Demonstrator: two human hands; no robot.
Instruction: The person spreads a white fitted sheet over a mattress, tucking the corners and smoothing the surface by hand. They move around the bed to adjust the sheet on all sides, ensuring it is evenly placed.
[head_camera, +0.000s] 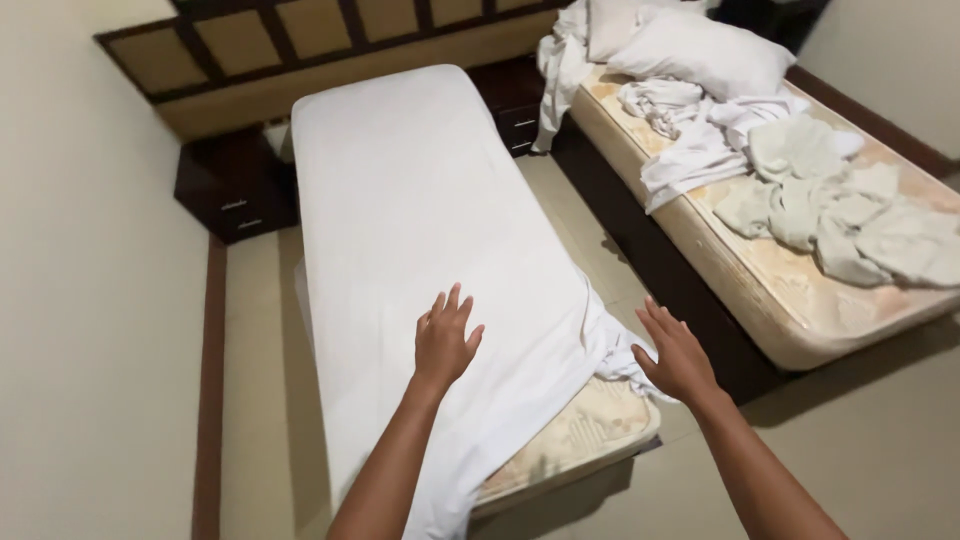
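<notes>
While the white sheet (420, 210) lies spread along the near mattress (590, 435), both hands hover flat over its foot end. Left hand (443, 340) is open, fingers spread, palm down over the cloth at about 7 o'clock of the bed, holding nothing, likely placed to press the fabric smooth. Right hand (677, 355) is open too, fingers apart, just beside the bunched sheet corner (612, 350) at 5 o'clock, where the cloth has ridden up and leaves the patterned mattress bare. That loose corner looks like what this hand is lined up on. Off at 2 o'clock, a second bed (800, 300) carries a heap of crumpled linen (800, 180) and a pillow (700, 50). A dark nightstand (235, 185) sits at 10 o'clock, and only a narrow strip of floor separates the beds.
</notes>
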